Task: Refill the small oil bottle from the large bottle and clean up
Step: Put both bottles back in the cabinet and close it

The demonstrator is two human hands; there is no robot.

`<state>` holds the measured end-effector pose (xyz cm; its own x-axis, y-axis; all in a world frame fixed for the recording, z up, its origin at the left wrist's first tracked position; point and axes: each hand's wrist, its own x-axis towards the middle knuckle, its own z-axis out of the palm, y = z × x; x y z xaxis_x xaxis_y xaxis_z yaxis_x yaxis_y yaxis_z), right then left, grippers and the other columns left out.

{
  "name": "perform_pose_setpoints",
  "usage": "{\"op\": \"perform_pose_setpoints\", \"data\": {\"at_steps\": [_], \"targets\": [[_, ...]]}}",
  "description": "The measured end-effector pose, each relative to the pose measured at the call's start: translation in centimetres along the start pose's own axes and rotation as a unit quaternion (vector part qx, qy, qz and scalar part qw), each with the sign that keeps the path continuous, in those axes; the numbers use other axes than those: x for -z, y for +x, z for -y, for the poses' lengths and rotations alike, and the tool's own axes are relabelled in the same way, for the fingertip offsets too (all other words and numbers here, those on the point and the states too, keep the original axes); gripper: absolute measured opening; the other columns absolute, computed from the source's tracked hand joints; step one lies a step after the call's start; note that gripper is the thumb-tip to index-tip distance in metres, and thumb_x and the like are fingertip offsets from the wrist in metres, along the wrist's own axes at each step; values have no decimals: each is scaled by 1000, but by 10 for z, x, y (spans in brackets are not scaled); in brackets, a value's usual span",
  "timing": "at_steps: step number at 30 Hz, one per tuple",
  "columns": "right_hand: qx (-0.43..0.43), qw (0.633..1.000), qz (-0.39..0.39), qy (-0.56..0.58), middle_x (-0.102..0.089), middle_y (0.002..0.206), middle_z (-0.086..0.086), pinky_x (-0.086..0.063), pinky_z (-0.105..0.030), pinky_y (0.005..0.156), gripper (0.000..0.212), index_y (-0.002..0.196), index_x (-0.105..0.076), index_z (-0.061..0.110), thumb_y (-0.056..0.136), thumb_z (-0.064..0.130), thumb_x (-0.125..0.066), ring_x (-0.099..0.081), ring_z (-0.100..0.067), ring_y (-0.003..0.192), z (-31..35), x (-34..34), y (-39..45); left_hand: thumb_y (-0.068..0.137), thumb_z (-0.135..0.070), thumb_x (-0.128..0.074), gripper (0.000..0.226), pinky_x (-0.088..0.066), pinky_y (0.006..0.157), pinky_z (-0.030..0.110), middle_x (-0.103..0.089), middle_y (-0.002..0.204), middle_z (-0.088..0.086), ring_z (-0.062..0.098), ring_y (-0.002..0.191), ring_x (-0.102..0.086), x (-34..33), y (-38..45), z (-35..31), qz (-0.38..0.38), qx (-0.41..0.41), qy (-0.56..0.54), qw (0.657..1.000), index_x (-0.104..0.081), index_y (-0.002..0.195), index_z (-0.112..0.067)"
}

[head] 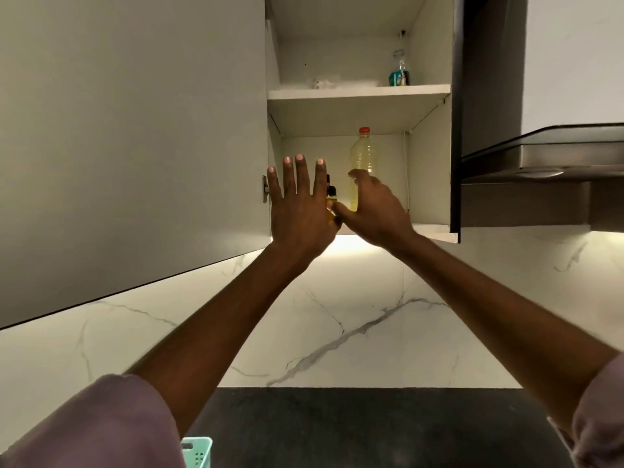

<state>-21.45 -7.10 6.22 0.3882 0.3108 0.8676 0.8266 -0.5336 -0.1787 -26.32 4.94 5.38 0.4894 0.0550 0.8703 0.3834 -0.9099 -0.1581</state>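
Sleeved arms reach up: left hand (pixel 299 201) spread flat before the small oil bottle (pixel 331 197), right hand (pixel 374 211) curling, empty, toward the large bottle (pixel 363 157) on the cabinet's lower shelf (pixel 435 228); best grasp its waist firmly.

The left hand (pixel 299 206) hides most of the small bottle (pixel 331 194). The right hand (pixel 373 211) covers the large bottle's (pixel 363 157) base; whether its grip touches is unclear. The basket (pixel 197 452) is cut off below.
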Motion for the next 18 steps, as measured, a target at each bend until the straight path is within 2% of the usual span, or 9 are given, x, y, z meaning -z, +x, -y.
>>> {"op": "perform_pose_setpoints", "data": {"at_steps": [5, 9, 14, 16, 18], "targets": [[27, 999, 3, 25, -53, 134, -12, -42, -34, 91, 66, 136, -38, 9, 87, 45, -61, -51, -26, 120, 34, 36, -24, 89, -69, -28, 88, 13, 112, 56, 12, 158, 19, 39, 145, 14, 61, -29, 17, 9, 21, 38, 999, 7, 151, -16], [50, 998, -7, 33, -51, 135, -14, -43, -37, 93, 67, 137, -37, 9, 87, 48, -59, -51, -28, 121, 59, 55, -39, 92, -64, -30, 80, 11, 112, 57, -1, 160, 16, 35, 147, 3, 116, -56, 48, -6, 42, 82, 996, -5, 152, -18], [86, 995, 2, 47, -52, 133, -14, -46, -41, 95, 65, 135, -39, 10, 87, 47, -59, -51, -28, 118, 104, 67, -60, 95, -49, -41, 63, 1, 111, 63, -8, 159, 16, 38, 146, -5, 179, -98, 101, -133, 43, 82, 987, -25, 149, -21], [108, 994, 0, 33, -51, 134, -14, -44, -42, 96, 65, 136, -39, 10, 87, 48, -58, -49, -29, 121, 123, 73, -62, 94, -45, -42, 62, -2, 111, 63, -8, 159, 19, 40, 146, -5, 197, -109, 122, -185, 54, 68, 979, -23, 149, -24], [127, 991, -13, 31, -51, 134, -15, -42, -40, 97, 63, 136, -39, 10, 88, 46, -57, -49, -29, 121, 143, 80, -60, 92, -43, -46, 70, -5, 114, 58, -5, 158, 22, 43, 145, -2, 208, -117, 141, -217, 102, 20, 971, -16, 151, -22]]}}
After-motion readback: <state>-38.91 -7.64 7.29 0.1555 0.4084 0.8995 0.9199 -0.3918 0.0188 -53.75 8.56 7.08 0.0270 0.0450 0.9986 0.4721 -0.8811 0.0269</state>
